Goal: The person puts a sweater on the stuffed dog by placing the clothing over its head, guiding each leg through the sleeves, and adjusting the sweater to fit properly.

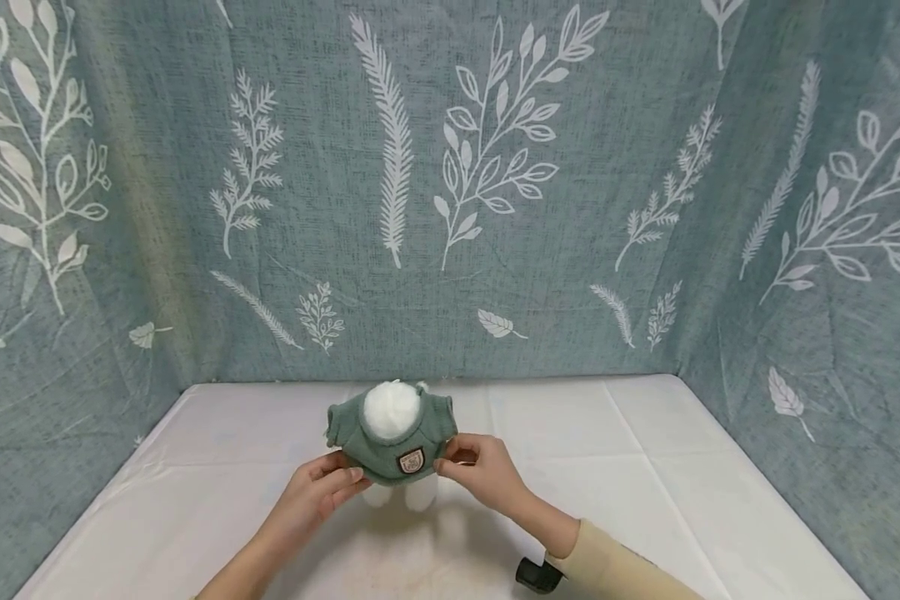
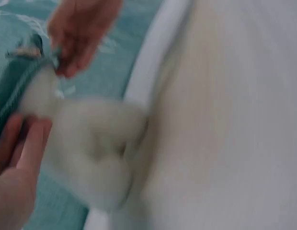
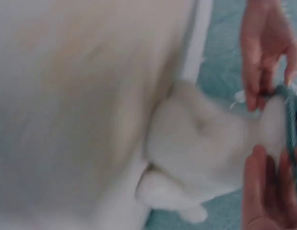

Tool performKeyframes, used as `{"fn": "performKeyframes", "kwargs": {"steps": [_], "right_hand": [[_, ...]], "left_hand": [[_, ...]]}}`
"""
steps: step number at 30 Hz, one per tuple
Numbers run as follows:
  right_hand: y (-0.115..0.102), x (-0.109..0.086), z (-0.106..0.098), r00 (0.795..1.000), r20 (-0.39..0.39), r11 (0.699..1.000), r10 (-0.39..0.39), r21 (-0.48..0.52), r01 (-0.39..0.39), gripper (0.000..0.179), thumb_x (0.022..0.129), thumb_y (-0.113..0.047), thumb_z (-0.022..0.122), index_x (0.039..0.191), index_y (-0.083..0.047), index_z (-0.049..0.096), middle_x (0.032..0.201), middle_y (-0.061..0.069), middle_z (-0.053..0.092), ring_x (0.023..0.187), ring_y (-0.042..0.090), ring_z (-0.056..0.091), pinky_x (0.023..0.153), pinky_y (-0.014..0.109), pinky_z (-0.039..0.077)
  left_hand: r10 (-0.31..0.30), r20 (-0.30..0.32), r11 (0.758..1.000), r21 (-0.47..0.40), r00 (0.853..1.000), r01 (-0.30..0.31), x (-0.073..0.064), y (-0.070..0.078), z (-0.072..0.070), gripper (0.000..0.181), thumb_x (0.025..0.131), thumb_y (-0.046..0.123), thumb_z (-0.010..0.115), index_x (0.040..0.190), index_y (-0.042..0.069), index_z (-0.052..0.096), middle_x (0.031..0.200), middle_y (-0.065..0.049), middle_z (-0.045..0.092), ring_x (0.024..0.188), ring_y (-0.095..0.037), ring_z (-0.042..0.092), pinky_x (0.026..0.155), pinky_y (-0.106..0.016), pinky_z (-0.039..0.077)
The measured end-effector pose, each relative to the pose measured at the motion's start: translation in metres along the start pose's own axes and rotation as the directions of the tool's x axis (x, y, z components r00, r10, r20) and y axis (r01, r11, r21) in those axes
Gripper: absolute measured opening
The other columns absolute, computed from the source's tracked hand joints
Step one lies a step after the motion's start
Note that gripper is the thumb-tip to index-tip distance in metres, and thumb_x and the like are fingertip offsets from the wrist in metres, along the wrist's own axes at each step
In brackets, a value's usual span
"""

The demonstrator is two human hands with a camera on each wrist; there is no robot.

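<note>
A white plush toy (image 2: 100,143) stands on the table, its white head (image 1: 392,410) poking up through the neck of a small green doll shirt (image 1: 381,457). The shirt has a shield-shaped patch on its front and sits high, around the toy's head and neck. My left hand (image 1: 317,493) pinches the shirt's lower edge on the left, while my right hand (image 1: 486,475) pinches the same edge on the right, beside the patch. Below the hem the toy's bare body and legs (image 3: 187,139) show, blurred in both wrist views.
A white cloth covers the table (image 1: 630,467). Green-blue curtains (image 1: 330,167) with white leaf prints hang behind it and along both sides. A black device (image 1: 538,575) is at my right wrist, by the beige sleeve (image 1: 607,562).
</note>
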State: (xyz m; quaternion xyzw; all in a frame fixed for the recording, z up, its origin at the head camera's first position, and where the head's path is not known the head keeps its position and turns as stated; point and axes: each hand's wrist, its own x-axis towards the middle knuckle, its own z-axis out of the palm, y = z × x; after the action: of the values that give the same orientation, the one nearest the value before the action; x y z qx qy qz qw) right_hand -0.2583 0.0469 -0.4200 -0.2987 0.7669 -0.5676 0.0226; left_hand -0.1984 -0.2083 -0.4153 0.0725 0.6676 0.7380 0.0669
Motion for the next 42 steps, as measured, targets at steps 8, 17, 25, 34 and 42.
{"fn": "performKeyframes", "kwargs": {"steps": [8, 17, 25, 34, 42], "right_hand": [[-0.014, 0.004, 0.009, 0.972, -0.033, 0.921, 0.233, 0.328, -0.209, 0.027, 0.088, -0.017, 0.068, 0.094, 0.009, 0.064, 0.085, 0.003, 0.069, 0.082, 0.016, 0.070, 0.080, 0.034, 0.057], [-0.015, 0.001, 0.012, 0.987, -0.147, 0.998, 0.061, 0.007, -0.061, 0.009, 0.081, -0.006, 0.070, 0.079, 0.001, 0.065, 0.077, 0.006, 0.068, 0.075, 0.011, 0.066, 0.070, 0.021, 0.054], [-0.034, -0.008, 0.002, 0.957, -0.052, 0.952, -0.285, -0.128, 0.277, 0.006, 0.077, 0.008, 0.066, 0.078, 0.003, 0.064, 0.077, 0.014, 0.063, 0.081, 0.021, 0.068, 0.079, 0.028, 0.056], [-0.028, -0.009, -0.004, 0.950, -0.001, 0.946, -0.312, -0.089, 0.311, 0.008, 0.075, 0.011, 0.065, 0.076, 0.003, 0.063, 0.082, 0.011, 0.062, 0.087, 0.018, 0.067, 0.082, 0.028, 0.056], [-0.027, -0.008, -0.004, 0.981, -0.005, 0.975, -0.196, -0.105, 0.195, 0.008, 0.076, 0.008, 0.067, 0.074, 0.002, 0.064, 0.080, 0.015, 0.064, 0.083, 0.012, 0.066, 0.079, 0.025, 0.056]], "left_hand": [[-0.113, -0.090, 0.961, -0.263, 0.989, 0.086, 0.000, 0.001, 0.016, 0.058, 0.096, 0.012, 0.054, 0.141, -0.012, 0.028, 0.121, -0.001, 0.055, 0.107, -0.007, 0.061, 0.100, -0.026, 0.045], [-0.160, -0.176, 0.938, -0.332, 0.971, 0.095, -0.001, 0.007, 0.026, 0.039, 0.093, 0.002, 0.052, 0.130, -0.004, 0.043, 0.121, -0.004, 0.047, 0.100, -0.004, 0.057, 0.095, -0.022, 0.047], [-0.141, -0.160, 0.963, -0.250, 0.977, 0.098, -0.003, 0.002, 0.021, 0.029, 0.085, -0.006, 0.049, 0.115, -0.002, 0.048, 0.107, -0.001, 0.048, 0.089, -0.004, 0.053, 0.086, -0.018, 0.048], [-0.106, -0.076, 0.981, -0.173, 0.991, 0.092, -0.004, -0.003, 0.012, 0.022, 0.086, -0.004, 0.048, 0.105, 0.006, 0.049, 0.092, 0.004, 0.044, 0.079, -0.004, 0.044, 0.075, -0.018, 0.045], [-0.103, -0.155, 0.983, -0.169, 0.983, 0.076, 0.003, -0.006, 0.015, 0.027, 0.084, -0.006, 0.047, 0.111, -0.004, 0.048, 0.101, -0.003, 0.046, 0.085, -0.004, 0.048, 0.076, -0.018, 0.047]]}}
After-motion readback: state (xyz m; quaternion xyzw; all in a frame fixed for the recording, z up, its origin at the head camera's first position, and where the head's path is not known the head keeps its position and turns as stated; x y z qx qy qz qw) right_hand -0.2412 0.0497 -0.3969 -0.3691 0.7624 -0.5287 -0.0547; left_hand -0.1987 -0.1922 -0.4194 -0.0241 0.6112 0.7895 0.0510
